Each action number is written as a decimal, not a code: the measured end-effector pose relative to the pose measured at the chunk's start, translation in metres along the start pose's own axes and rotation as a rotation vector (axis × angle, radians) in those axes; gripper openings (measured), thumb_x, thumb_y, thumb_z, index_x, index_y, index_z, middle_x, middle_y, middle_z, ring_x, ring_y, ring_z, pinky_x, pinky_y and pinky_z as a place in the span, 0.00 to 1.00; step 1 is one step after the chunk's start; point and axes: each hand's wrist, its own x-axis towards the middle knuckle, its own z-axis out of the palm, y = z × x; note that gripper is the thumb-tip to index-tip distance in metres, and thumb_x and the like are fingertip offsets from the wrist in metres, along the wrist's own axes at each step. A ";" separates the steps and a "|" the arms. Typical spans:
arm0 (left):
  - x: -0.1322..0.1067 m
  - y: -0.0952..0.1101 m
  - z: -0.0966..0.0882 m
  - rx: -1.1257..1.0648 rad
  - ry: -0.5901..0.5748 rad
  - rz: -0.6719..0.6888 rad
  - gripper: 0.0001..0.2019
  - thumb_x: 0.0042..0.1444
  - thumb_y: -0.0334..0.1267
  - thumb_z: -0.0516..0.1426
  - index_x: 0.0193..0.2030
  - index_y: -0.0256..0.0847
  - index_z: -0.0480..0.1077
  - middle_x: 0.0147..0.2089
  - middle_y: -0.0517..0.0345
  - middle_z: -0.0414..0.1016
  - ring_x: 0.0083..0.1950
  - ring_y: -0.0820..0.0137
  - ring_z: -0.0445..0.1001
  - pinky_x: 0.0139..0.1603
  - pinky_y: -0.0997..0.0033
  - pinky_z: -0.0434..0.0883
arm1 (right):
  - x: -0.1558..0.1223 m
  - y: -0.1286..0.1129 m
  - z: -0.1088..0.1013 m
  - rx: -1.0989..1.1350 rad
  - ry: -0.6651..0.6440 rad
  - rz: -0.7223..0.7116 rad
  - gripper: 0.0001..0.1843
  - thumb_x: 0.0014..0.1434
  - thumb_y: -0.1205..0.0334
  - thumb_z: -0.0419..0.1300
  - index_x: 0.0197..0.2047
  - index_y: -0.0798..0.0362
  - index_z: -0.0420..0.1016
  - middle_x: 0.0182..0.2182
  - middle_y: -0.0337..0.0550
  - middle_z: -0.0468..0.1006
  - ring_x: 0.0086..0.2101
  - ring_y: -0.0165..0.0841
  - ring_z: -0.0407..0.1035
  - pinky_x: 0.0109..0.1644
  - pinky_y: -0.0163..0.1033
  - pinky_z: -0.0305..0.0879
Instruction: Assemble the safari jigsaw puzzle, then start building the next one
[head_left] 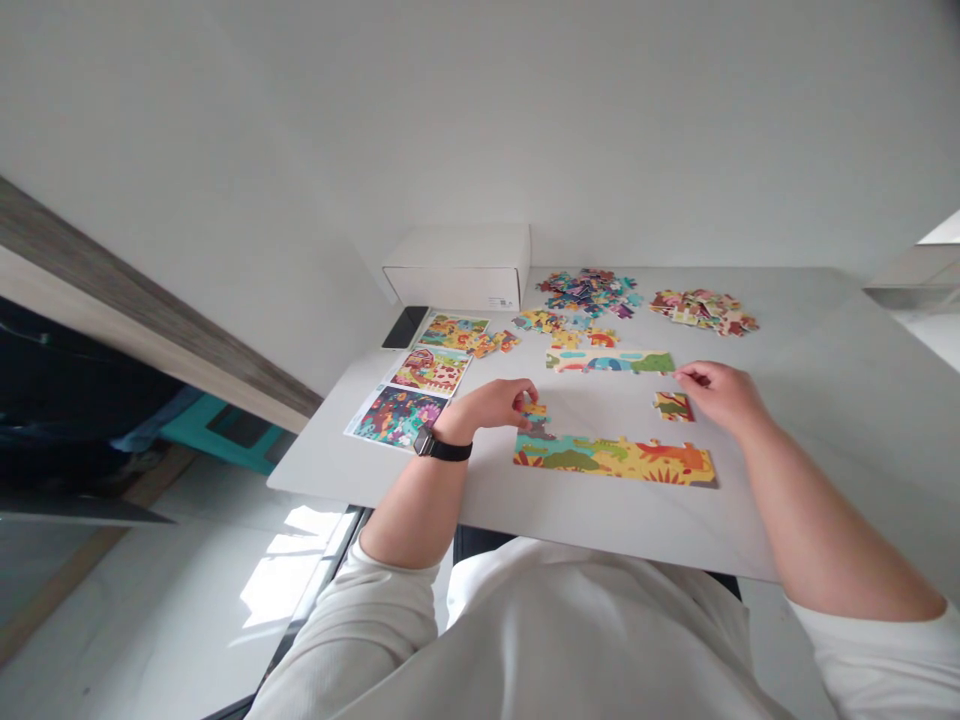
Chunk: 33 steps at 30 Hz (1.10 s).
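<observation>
My left hand (501, 402), with a dark watch on its wrist, has its fingers curled at a puzzle piece (535, 410) with a yellow top. That piece stands above the left end of a joined lower section (615, 460) showing yellow ground, bushes and an orange animal. My right hand (716, 390) has thumb and fingers pinched at the right end of a joined upper strip (611, 361) with clouds and greenery. Just below the right fingers lies a separate small puzzle section (673, 406) in green and brown. Bare table shows between the two joined parts.
Loose pieces form a dark multicoloured pile (589, 290), a pinkish pile (705, 310) and a yellow scatter (551, 322). A picture sheet (431, 370) lies left beside a phone (405, 327). Behind stands a white box (457, 265) against the wall.
</observation>
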 end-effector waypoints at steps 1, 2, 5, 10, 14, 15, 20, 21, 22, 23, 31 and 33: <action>0.000 -0.001 0.000 0.005 0.001 0.004 0.25 0.52 0.42 0.71 0.57 0.48 0.78 0.42 0.62 0.82 0.41 0.66 0.80 0.42 0.70 0.70 | 0.000 0.000 0.000 -0.001 -0.003 0.001 0.15 0.62 0.47 0.61 0.37 0.45 0.86 0.35 0.45 0.88 0.34 0.43 0.78 0.40 0.46 0.70; 0.000 -0.001 0.000 0.010 0.001 0.007 0.25 0.52 0.43 0.71 0.58 0.48 0.78 0.42 0.62 0.82 0.41 0.66 0.80 0.42 0.70 0.70 | 0.000 0.000 0.000 -0.002 -0.006 0.004 0.15 0.63 0.47 0.61 0.38 0.45 0.86 0.35 0.45 0.88 0.34 0.43 0.78 0.40 0.46 0.70; -0.001 0.002 -0.001 0.009 0.011 0.007 0.25 0.52 0.43 0.71 0.57 0.48 0.78 0.41 0.62 0.82 0.40 0.67 0.79 0.42 0.70 0.70 | 0.000 -0.001 -0.001 -0.010 -0.017 0.015 0.14 0.63 0.48 0.61 0.39 0.45 0.87 0.36 0.45 0.88 0.35 0.43 0.78 0.42 0.46 0.71; -0.004 0.007 -0.002 0.006 0.064 0.000 0.26 0.53 0.46 0.72 0.59 0.47 0.77 0.39 0.63 0.80 0.38 0.67 0.79 0.41 0.70 0.68 | 0.000 -0.002 -0.001 -0.005 -0.016 0.013 0.15 0.63 0.49 0.61 0.40 0.45 0.87 0.36 0.45 0.88 0.35 0.42 0.78 0.43 0.46 0.71; -0.004 0.007 -0.002 0.024 0.043 0.000 0.25 0.53 0.45 0.72 0.58 0.46 0.77 0.39 0.63 0.79 0.38 0.67 0.78 0.40 0.70 0.67 | 0.000 -0.001 0.001 0.006 -0.003 -0.005 0.15 0.63 0.49 0.61 0.40 0.46 0.87 0.36 0.45 0.89 0.35 0.42 0.78 0.42 0.45 0.71; -0.004 0.007 -0.003 0.028 0.054 0.001 0.25 0.54 0.46 0.72 0.58 0.46 0.77 0.40 0.62 0.79 0.39 0.67 0.78 0.41 0.69 0.67 | 0.000 -0.001 0.001 0.009 0.000 -0.007 0.15 0.63 0.49 0.61 0.40 0.45 0.87 0.36 0.45 0.89 0.34 0.42 0.78 0.42 0.45 0.71; -0.004 0.008 -0.004 0.086 0.083 0.064 0.30 0.53 0.50 0.74 0.61 0.46 0.76 0.49 0.57 0.78 0.46 0.63 0.78 0.48 0.67 0.70 | -0.001 -0.002 0.000 0.017 0.004 -0.003 0.15 0.63 0.48 0.61 0.40 0.45 0.87 0.37 0.45 0.89 0.35 0.42 0.79 0.44 0.46 0.72; -0.004 0.009 -0.002 0.102 0.081 0.092 0.32 0.52 0.50 0.74 0.62 0.46 0.76 0.52 0.55 0.77 0.49 0.62 0.78 0.51 0.67 0.71 | -0.001 -0.003 0.000 0.017 0.004 -0.001 0.15 0.63 0.49 0.61 0.40 0.45 0.87 0.37 0.45 0.89 0.35 0.43 0.79 0.44 0.46 0.73; -0.004 0.010 -0.001 0.124 0.076 0.124 0.33 0.51 0.50 0.75 0.63 0.46 0.75 0.56 0.52 0.76 0.53 0.60 0.78 0.55 0.66 0.72 | -0.001 -0.003 -0.001 0.019 0.004 0.000 0.15 0.63 0.49 0.61 0.40 0.45 0.87 0.37 0.45 0.89 0.36 0.43 0.80 0.44 0.47 0.73; -0.004 0.010 0.001 0.150 0.068 0.153 0.34 0.51 0.50 0.75 0.63 0.46 0.75 0.59 0.50 0.75 0.56 0.59 0.77 0.59 0.65 0.71 | -0.001 -0.004 -0.001 0.021 0.005 -0.001 0.15 0.63 0.49 0.61 0.40 0.45 0.87 0.37 0.45 0.89 0.36 0.43 0.80 0.44 0.47 0.73; -0.003 0.017 0.010 0.296 -0.019 0.153 0.35 0.49 0.47 0.76 0.63 0.44 0.75 0.62 0.45 0.72 0.61 0.53 0.75 0.64 0.61 0.70 | -0.001 -0.005 0.000 0.037 0.000 -0.006 0.15 0.64 0.49 0.61 0.41 0.45 0.87 0.40 0.45 0.90 0.37 0.42 0.80 0.47 0.47 0.74; -0.004 0.018 0.009 0.293 -0.022 0.127 0.35 0.50 0.47 0.76 0.64 0.43 0.75 0.62 0.45 0.72 0.60 0.53 0.77 0.62 0.61 0.71 | -0.002 -0.006 0.000 0.044 0.003 -0.008 0.15 0.64 0.49 0.61 0.41 0.45 0.87 0.40 0.45 0.90 0.37 0.42 0.80 0.47 0.47 0.74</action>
